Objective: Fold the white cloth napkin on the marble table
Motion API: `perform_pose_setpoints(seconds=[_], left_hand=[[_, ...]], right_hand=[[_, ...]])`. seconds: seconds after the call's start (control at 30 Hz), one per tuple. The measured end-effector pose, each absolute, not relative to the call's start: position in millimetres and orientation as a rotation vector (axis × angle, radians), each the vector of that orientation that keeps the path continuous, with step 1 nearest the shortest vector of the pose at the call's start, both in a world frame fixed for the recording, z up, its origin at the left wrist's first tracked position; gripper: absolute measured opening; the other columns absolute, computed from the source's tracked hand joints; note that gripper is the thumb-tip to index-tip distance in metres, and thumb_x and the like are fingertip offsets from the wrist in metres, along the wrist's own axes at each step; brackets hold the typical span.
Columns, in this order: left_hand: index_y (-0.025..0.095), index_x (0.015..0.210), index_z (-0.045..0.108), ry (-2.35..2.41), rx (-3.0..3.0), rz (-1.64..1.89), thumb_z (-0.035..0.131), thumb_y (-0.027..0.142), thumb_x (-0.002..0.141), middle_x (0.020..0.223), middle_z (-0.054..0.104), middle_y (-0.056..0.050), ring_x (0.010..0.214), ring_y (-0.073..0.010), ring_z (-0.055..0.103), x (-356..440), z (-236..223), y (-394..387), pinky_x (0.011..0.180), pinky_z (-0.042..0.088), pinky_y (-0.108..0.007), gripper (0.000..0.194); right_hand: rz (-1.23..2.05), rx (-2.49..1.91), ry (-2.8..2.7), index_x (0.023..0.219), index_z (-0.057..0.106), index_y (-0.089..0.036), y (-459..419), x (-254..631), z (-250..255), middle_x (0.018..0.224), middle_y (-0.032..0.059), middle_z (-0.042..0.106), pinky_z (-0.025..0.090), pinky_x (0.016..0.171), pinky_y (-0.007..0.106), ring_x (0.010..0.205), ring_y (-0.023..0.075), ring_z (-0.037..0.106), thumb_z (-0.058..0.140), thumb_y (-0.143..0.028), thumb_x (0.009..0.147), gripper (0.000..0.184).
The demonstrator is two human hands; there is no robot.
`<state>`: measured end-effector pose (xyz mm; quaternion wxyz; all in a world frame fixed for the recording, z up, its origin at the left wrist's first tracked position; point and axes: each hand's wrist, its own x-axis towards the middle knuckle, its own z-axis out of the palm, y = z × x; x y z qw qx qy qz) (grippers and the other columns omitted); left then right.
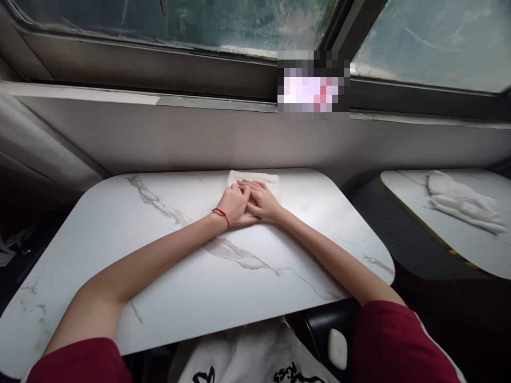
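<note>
A folded white cloth (255,176) lies near the far edge of the white marble-patterned table (167,287). Both of my hands rest together at its near side, partly covering it. My left hand (235,206) wears a red string bracelet (221,213) at the wrist. Its thumb stretches to the right along the tabletop, and its bent fingers meet the other hand, their tips partly hidden. My right hand (263,202) lies palm down with fingers stretched to the left, touching the cloth and overlapping my left fingers. Neither hand grips anything that I can see.
A second marble-patterned table (475,255) stands to the right, with a crumpled white cloth (465,199) on it. Beyond my table are a wall and windows (223,26); a blurred-out bright item (311,90) sits at the sill. A small white case (337,348) lies below the near edge.
</note>
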<state>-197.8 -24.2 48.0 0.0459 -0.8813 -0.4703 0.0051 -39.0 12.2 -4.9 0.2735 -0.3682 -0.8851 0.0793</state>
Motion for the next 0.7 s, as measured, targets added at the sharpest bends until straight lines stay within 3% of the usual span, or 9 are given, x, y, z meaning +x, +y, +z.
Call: perform_pose_setpoints(seconds=[0.23, 0.47, 0.6, 0.7], left_hand=[[-0.001, 0.136, 0.047, -1.527, -2.615, -0.03, 0.065, 0.073, 0.081, 0.121, 0.066, -0.026, 0.11, -0.037, 0.06, -216.8, 46.9, 0.7, 0.082, 0.045, -0.038, 0.094], [-0.001, 0.131, 0.049, -1.499, -2.617, -0.067, 0.065, 0.073, 0.081, 0.121, 0.066, -0.025, 0.109, -0.0368, 0.061, -221.3, 43.6, 11.7, 0.085, 0.046, -0.039, 0.091], [0.002, 0.13, 0.049, -1.516, -2.651, -0.086, 0.061, 0.079, 0.08, 0.109, 0.07, -0.021, 0.105, -0.0356, 0.065, -230.7, 44.4, 21.5, 0.084, 0.048, -0.038, 0.093], [0.006, 0.128, 0.048, -1.612, -2.671, -0.161, 0.055, 0.076, 0.087, 0.101, 0.073, -0.017, 0.101, -0.0332, 0.069, -238.6, 43.5, 29.3, 0.08, 0.049, -0.035, 0.082]], right_hand=[[0.199, -0.981, -2.436, 0.135, 0.06, -0.012, 43.9, -59.9, -2.3, 0.149, 0.0163, 0.057, 0.033, 0.117, 0.05, 0.141, 0.03, 0.049, 0.046, -0.029, 0.085, 0.054], [0.198, -0.955, -2.443, 0.134, 0.06, -0.013, 55.2, -62.1, -2.3, 0.148, 0.0166, 0.058, 0.032, 0.116, 0.05, 0.139, 0.0306, 0.05, 0.046, -0.029, 0.085, 0.054], [0.165, -0.978, -2.479, 0.135, 0.06, -0.011, 60.7, -62.4, -2.4, 0.147, 0.0166, 0.058, 0.032, 0.117, 0.048, 0.138, 0.0301, 0.05, 0.045, -0.027, 0.085, 0.055], [0.156, -0.968, -2.506, 0.139, 0.057, -0.01, 61.3, -62.8, -3.0, 0.149, 0.0172, 0.057, 0.03, 0.119, 0.049, 0.142, 0.0305, 0.047, 0.046, -0.028, 0.087, 0.056]])
